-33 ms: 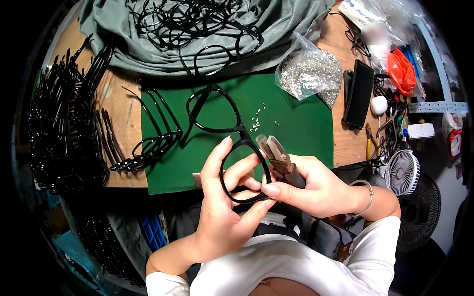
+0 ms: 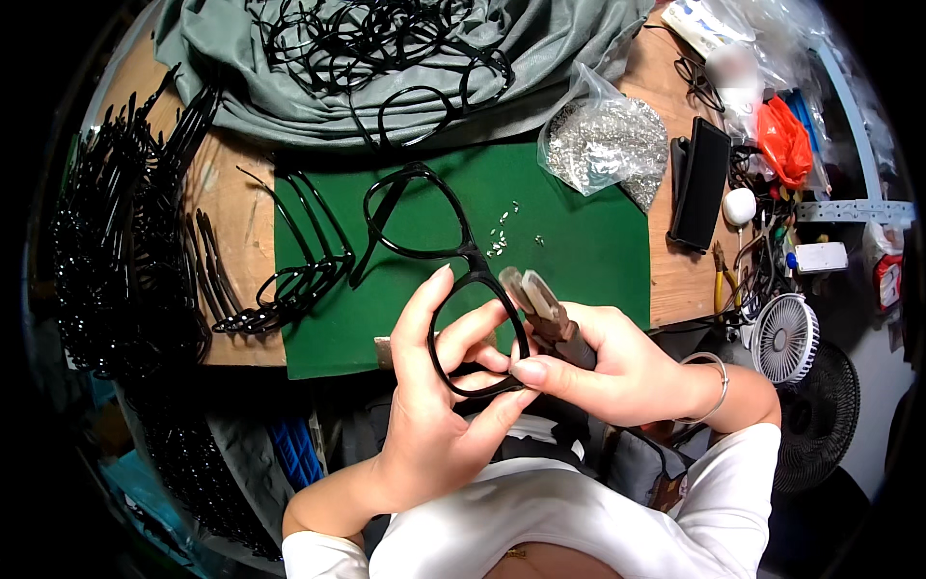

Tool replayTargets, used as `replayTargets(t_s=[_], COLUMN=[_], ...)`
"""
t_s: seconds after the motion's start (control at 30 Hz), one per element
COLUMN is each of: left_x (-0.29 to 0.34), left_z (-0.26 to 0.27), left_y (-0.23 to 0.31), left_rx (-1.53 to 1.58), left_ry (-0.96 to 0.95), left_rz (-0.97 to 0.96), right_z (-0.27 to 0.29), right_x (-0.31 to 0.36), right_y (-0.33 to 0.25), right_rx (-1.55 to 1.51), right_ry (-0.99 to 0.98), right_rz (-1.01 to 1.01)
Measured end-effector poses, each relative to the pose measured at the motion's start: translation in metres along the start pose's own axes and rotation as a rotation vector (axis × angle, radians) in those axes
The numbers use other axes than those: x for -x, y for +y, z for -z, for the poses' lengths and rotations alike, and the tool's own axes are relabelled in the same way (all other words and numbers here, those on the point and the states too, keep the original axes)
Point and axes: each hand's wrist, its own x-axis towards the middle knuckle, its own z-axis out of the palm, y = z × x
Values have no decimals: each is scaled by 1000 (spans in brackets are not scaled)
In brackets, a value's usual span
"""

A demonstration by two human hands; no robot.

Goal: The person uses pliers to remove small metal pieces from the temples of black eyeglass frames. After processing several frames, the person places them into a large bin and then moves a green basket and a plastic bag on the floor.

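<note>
A black glasses frame (image 2: 466, 238) without lenses is held up over the near edge of the green mat (image 2: 588, 261). My left hand (image 2: 424, 405) is closed round its nearer rim, with fingers behind and through the opening. My right hand (image 2: 617, 367) grips a pair of pliers (image 2: 550, 314) with dark handles, jaws pointing away and up beside the rim. The right thumb also presses on the rim's near corner. Beyond the pliers, several tiny shiny metal pieces (image 2: 499, 241) lie scattered on the mat.
Several black frames (image 2: 289, 294) stand at the mat's left, beside a big stack of them (image 2: 135, 241). More frames (image 2: 386, 48) pile on grey cloth (image 2: 231, 87). A clear bag of metal parts (image 2: 603, 140), a black phone-like object (image 2: 699, 183), yellow-handled pliers (image 2: 723, 275) and a white fan (image 2: 786, 338) are rightward.
The pliers' jaws have tilted slightly toward the left in my right hand. Otherwise both hands and the glasses frame stay almost in place.
</note>
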Motion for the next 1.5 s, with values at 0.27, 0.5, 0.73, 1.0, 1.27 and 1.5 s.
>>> replayTargets(t_s=[0.27,0.5,0.73,1.0,1.27,1.5], left_x=[-3,-4,-3,-1,1,1], left_z=[6,8,6,9,18,16], left_y=[7,4,6,10,22,14], left_rx=[69,57,59,86,202,136], left_ry=[-65,-83,-60,-66,-119,-135], left_rz=[12,5,1,39,145,138], right_z=[10,7,0,7,21,14], right_x=[-3,-7,-1,-3,16,10], right_y=[-1,-6,-2,-5,-7,-7], right_rx=[-319,-310,-176,-272,273,468], right_ry=[-174,-171,-59,-144,-425,-381], right_rz=[-194,-120,-74,-90,-187,-154])
